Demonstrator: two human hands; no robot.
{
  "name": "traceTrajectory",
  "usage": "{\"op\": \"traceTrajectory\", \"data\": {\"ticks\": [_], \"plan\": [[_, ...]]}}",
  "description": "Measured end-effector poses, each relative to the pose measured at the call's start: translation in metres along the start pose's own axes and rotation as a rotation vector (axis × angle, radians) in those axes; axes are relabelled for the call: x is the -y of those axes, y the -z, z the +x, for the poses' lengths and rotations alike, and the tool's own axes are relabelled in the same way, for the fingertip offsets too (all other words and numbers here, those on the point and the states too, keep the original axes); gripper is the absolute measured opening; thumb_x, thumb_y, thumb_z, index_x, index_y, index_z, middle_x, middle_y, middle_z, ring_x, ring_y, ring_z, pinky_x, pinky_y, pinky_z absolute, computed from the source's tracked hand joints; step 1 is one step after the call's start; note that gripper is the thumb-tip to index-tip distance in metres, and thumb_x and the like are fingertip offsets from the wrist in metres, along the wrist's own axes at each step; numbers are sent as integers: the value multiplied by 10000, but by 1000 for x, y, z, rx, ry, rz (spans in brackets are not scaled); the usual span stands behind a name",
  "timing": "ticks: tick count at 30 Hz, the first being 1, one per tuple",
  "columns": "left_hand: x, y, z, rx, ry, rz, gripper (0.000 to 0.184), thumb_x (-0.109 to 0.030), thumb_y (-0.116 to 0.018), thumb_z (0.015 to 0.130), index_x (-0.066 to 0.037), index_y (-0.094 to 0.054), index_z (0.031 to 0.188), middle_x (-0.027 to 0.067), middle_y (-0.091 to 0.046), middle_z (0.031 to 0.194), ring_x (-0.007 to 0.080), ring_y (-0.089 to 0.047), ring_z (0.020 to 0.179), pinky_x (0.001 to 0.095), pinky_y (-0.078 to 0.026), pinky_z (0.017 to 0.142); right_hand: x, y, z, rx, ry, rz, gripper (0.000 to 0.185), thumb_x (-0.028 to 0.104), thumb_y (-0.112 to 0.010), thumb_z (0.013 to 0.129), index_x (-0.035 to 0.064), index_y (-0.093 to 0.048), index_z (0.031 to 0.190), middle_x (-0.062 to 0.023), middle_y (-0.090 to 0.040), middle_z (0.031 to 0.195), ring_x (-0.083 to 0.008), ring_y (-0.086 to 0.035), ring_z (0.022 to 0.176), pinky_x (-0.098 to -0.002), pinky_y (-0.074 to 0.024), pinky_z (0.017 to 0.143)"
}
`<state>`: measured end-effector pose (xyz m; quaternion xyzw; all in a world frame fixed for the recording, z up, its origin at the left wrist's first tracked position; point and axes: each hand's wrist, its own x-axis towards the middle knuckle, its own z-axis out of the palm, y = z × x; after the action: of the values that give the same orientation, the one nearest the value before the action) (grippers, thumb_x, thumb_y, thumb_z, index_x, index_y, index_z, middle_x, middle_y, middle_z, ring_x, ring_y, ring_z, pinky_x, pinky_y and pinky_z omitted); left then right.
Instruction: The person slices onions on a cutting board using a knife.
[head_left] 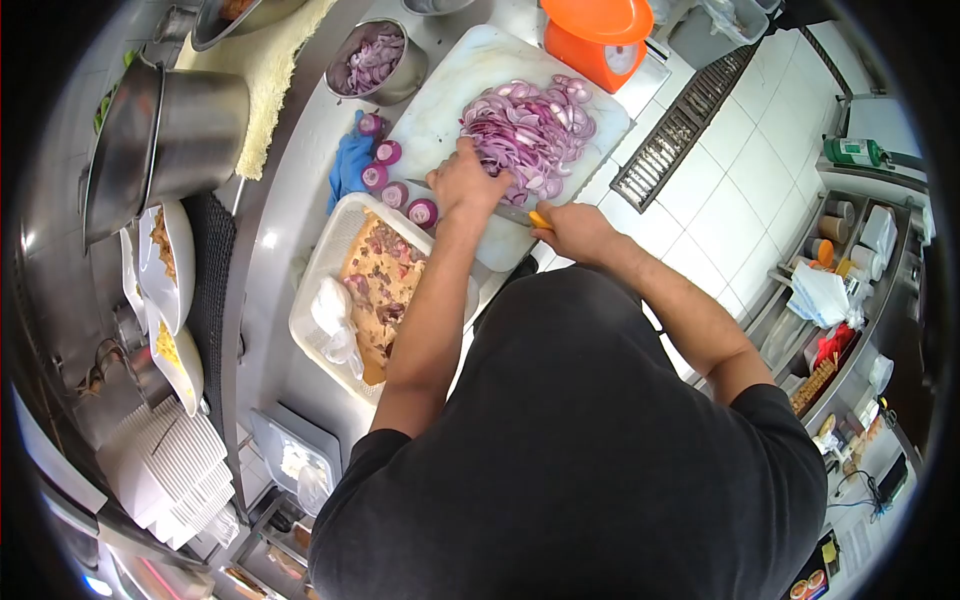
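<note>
On a white cutting board [445,85] lies a heap of sliced red onion [535,130]. My left hand [466,184] is at the near edge of the heap, fingers curled down over a piece of red onion that is mostly hidden beneath them. In my right hand [580,235] is a knife [541,219] with a yellow handle; its blade lies low at the board, close to my left fingers. Several halved or peeled red onions [373,177] line the board's left side, beside a blue glove or cloth [349,165].
A metal bowl [401,85] of sliced onion stands beyond the board's left corner. An orange scale [600,45] sits at the far right corner. Left of my forearm is a white basket [303,318] with food and a plastic bag. A floor drain [680,130] runs at right.
</note>
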<state>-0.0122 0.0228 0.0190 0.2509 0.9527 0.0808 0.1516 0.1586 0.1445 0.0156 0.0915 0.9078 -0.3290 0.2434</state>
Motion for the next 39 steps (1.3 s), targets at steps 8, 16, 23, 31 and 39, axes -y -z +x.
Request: {"op": "traceTrajectory", "data": {"ticks": [8,16,23,31,39], "plan": [[37,34,-12,-102,15,-370,652,-337,-874,772,-79,-612,1311,132,-775,1057,298,-750,972,413,-570,886,-12,21,18,-152,-35,-58,400,415,-634,1018,49,-632,1180,-188,-753,916,-396,-742,881,-530,-574,767],[42,-29,-32,-111,-148,-201,505,-287,-848,797,-134,-654,1237,90,-737,1201,299,-660,1196,592,-326,1160,-23,-4,47,-212,-132,-34,482,454,-658,973,84,-640,1281,-196,-771,940,-388,-757,845,-546,-591,742],[45,-33,-45,-158,-103,-268,481,-166,-896,743,-83,-610,1121,114,-643,1099,337,-681,968,453,-521,888,4,7,24,-267,-72,-22,358,367,-626,1019,21,-619,1110,-199,-750,885,-402,-748,823,-540,-576,713],[35,-29,-36,-57,-84,-374,433,-122,-862,788,-73,-591,1122,138,-645,1093,382,-661,1044,489,-540,891,12,9,28,-272,-17,-14,349,338,-628,1028,-1,-592,1103,-205,-748,879,-414,-746,826,-535,-574,723],[40,-27,-36,-81,-116,-398,353,-141,-837,835,-51,-628,1106,133,-669,1084,326,-707,937,440,-565,827,21,6,23,-287,-46,-49,289,265,-610,1011,5,-600,1137,-225,-754,919,-406,-757,855,-534,-583,738]]}}
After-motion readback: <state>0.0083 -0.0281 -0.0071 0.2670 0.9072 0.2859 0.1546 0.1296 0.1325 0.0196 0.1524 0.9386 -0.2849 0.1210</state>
